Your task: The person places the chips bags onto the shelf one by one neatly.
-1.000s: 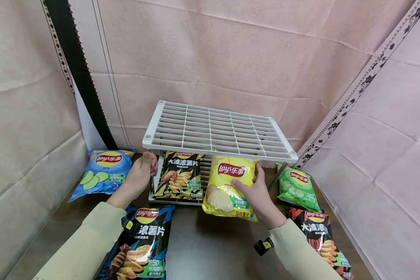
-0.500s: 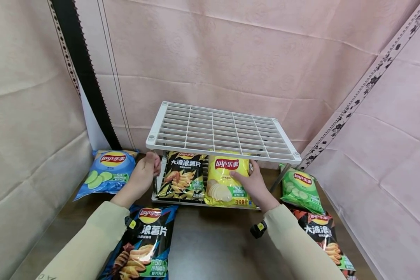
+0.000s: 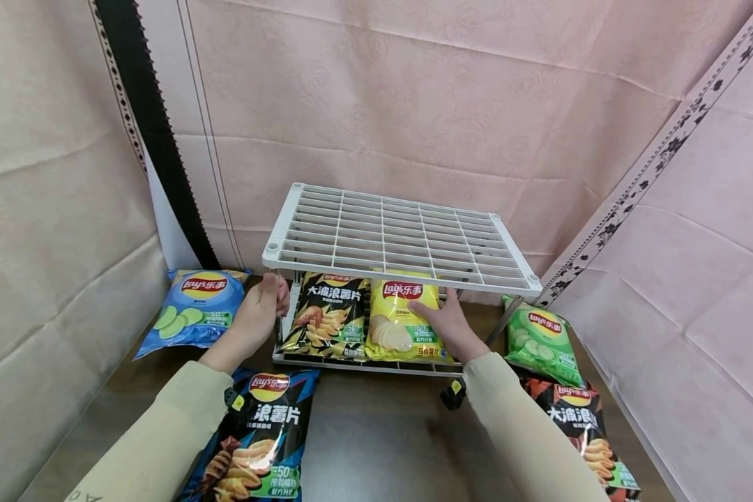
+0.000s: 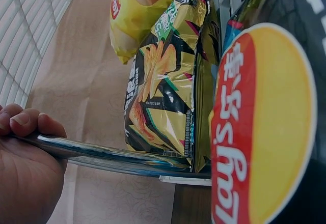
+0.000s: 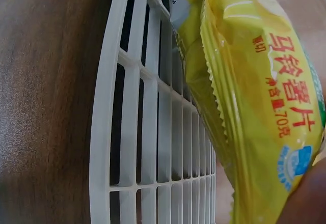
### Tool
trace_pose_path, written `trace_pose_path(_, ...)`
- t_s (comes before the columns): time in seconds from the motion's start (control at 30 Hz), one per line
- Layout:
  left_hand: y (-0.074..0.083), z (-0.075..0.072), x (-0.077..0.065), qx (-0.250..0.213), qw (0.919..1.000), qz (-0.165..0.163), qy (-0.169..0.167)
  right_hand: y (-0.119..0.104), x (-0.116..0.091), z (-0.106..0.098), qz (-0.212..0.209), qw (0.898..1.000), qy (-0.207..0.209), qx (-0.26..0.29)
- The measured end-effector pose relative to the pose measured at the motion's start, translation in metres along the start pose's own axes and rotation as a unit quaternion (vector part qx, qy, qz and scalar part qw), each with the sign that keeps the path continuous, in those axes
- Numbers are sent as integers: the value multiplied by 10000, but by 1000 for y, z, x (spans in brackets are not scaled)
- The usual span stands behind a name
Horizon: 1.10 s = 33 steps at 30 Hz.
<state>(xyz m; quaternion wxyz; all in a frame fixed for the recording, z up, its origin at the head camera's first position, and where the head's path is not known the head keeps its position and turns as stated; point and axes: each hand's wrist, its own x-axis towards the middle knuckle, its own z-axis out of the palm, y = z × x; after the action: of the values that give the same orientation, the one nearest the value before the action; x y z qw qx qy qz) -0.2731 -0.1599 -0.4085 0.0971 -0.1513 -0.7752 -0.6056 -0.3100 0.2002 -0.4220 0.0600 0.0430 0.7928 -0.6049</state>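
Observation:
My right hand holds a yellow bag of Lay's potato chips by its right side, thumb across the front. The bag stands on the lower shelf of a white two-tier rack, beside a black-and-gold chip bag. In the right wrist view, the yellow bag leans over the slatted lower shelf. At the rack's front left corner, my left hand grips the metal post, fingers curled round it in the left wrist view.
A blue chip bag lies left of the rack, and a black-and-blue one lies in front of it. On the right are a green bag and a black-and-red bag. Pink cloth hangs behind the rack.
My right hand has moved the yellow bag back and left, from in front of the rack onto the lower shelf, close against the black-and-gold bag. The left hand keeps its grip on the post.

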Motion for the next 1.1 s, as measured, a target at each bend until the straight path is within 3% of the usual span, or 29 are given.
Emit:
trace_pose_path(0.07,1,0,0,9,10000,-32,-11,1,2,2,-68,9999,-14,-143)
trace_pose_path(0.3,37,1,-13,151,9999,22,-65,12,8,3,-27,9994,-187,-294)
trace_pose_path(0.53,36,0,-13,116,9999,52,-27,22,11,11,-149,9973,60,-722)
trace_pose_path(0.8,33,0,-11,51,9999,11,-95,29,11,24,-526,9842,562,-1594)
trace_pose_path(1.1,35,0,-12,97,9999,39,-31,35,12,28,-491,9817,466,-1782)
